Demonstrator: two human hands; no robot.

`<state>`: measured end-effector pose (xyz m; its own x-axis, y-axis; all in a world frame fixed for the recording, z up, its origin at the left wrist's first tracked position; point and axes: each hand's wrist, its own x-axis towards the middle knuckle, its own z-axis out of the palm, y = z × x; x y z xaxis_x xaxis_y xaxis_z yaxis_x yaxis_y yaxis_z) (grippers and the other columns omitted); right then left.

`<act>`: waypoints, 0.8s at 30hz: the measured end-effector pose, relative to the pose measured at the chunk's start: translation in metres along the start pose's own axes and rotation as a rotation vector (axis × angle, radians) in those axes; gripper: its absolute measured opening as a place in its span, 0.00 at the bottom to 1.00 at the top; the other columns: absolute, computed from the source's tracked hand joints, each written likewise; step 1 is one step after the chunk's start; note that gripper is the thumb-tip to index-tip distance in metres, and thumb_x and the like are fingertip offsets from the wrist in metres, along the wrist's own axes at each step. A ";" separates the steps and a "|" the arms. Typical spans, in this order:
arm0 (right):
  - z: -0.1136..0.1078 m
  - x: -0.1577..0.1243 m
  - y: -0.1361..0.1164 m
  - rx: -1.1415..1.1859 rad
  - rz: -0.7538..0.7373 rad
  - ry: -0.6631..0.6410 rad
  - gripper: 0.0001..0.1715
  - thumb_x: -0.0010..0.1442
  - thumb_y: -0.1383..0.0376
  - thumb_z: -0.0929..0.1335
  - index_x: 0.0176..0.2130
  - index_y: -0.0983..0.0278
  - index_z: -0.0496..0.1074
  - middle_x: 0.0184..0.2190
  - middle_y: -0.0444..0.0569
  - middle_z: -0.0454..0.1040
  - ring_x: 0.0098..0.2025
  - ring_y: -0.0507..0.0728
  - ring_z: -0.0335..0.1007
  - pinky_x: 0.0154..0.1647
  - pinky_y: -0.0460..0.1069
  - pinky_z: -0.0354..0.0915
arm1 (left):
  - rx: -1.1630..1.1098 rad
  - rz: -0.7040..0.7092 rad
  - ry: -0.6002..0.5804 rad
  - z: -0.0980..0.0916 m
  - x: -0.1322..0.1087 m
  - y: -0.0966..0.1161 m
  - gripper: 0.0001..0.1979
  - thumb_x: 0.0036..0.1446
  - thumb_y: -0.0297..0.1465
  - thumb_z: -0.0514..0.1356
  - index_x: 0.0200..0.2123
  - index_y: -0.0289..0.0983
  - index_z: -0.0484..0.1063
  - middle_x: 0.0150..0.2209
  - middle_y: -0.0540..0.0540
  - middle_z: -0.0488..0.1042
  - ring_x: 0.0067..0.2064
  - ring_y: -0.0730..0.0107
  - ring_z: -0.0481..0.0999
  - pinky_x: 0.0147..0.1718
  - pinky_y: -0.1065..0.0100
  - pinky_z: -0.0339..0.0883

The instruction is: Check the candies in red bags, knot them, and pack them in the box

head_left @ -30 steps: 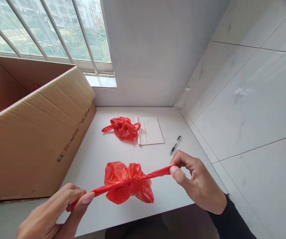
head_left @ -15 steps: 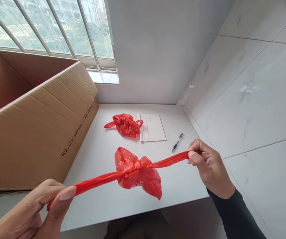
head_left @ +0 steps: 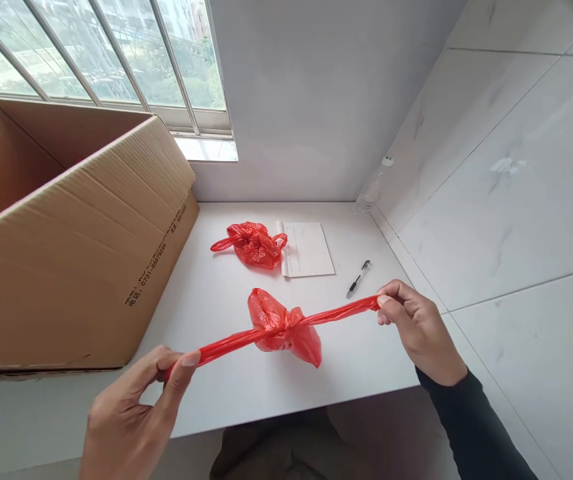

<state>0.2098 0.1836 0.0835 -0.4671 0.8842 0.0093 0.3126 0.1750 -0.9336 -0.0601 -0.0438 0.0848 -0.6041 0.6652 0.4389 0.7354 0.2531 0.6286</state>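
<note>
A red plastic bag (head_left: 286, 330), knotted at its middle, hangs stretched between my two hands above the white table. My left hand (head_left: 139, 400) pinches one twisted handle of it between thumb and fingers at the lower left. At the right, my right hand (head_left: 414, 327) pinches the end of the other handle. Both handles are pulled out taut on either side of the knot. What the bag contains, if anything, is hidden by the plastic.
A large open cardboard box (head_left: 91, 247) stands at the left. Behind the held bag lie another tied red bag (head_left: 255, 248), a notepad (head_left: 310, 250) and a black pen (head_left: 357, 280). In the back right corner of the white table (head_left: 206, 400) stands a clear bottle (head_left: 372, 190).
My left hand has moved right and slightly up, closer to my right hand. The bag has shifted a little up and looks smaller. Both hands keep their pinch.
</note>
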 end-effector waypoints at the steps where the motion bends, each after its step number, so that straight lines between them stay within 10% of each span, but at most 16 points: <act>1: 0.001 0.001 0.003 0.000 0.002 0.008 0.15 0.68 0.53 0.65 0.33 0.59 0.68 0.26 0.40 0.65 0.31 0.52 0.64 0.36 0.48 0.62 | -0.030 -0.015 -0.021 0.003 -0.002 0.003 0.14 0.64 0.41 0.59 0.27 0.43 0.67 0.22 0.56 0.61 0.21 0.76 0.57 0.20 0.72 0.53; 9: 0.034 -0.020 0.018 0.098 -0.062 -0.018 0.12 0.70 0.53 0.63 0.39 0.57 0.62 0.46 0.46 0.75 0.50 0.56 0.72 0.52 0.52 0.68 | -0.206 0.100 -0.247 0.024 -0.023 -0.008 0.08 0.64 0.28 0.60 0.31 0.41 0.66 0.29 0.52 0.67 0.30 0.72 0.68 0.30 0.70 0.63; 13: 0.076 -0.047 0.028 -0.019 -0.134 -0.093 0.06 0.72 0.59 0.61 0.48 0.56 0.60 0.60 0.49 0.71 0.62 0.57 0.67 0.61 0.56 0.67 | -0.168 0.248 -0.302 0.055 -0.034 -0.010 0.10 0.62 0.29 0.62 0.47 0.44 0.73 0.54 0.43 0.74 0.54 0.61 0.75 0.47 0.65 0.73; 17: 0.114 -0.061 0.051 -0.343 -0.400 -0.184 0.28 0.71 0.66 0.59 0.68 0.57 0.52 0.68 0.51 0.63 0.71 0.60 0.55 0.71 0.62 0.56 | 0.029 0.459 -0.393 0.100 -0.050 -0.019 0.32 0.66 0.35 0.59 0.70 0.44 0.54 0.69 0.43 0.61 0.71 0.53 0.57 0.64 0.51 0.63; 24: 0.136 -0.061 0.091 -0.637 -0.459 -0.159 0.37 0.73 0.64 0.57 0.74 0.60 0.39 0.71 0.51 0.55 0.72 0.62 0.52 0.68 0.64 0.62 | 0.184 0.452 -0.381 0.142 -0.075 -0.041 0.34 0.70 0.30 0.51 0.74 0.41 0.40 0.72 0.43 0.56 0.72 0.58 0.54 0.67 0.53 0.56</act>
<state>0.1545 0.0863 -0.0512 -0.7608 0.6001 0.2471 0.4504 0.7624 -0.4647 -0.0016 -0.0039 -0.0655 -0.0934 0.9304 0.3543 0.9544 -0.0177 0.2981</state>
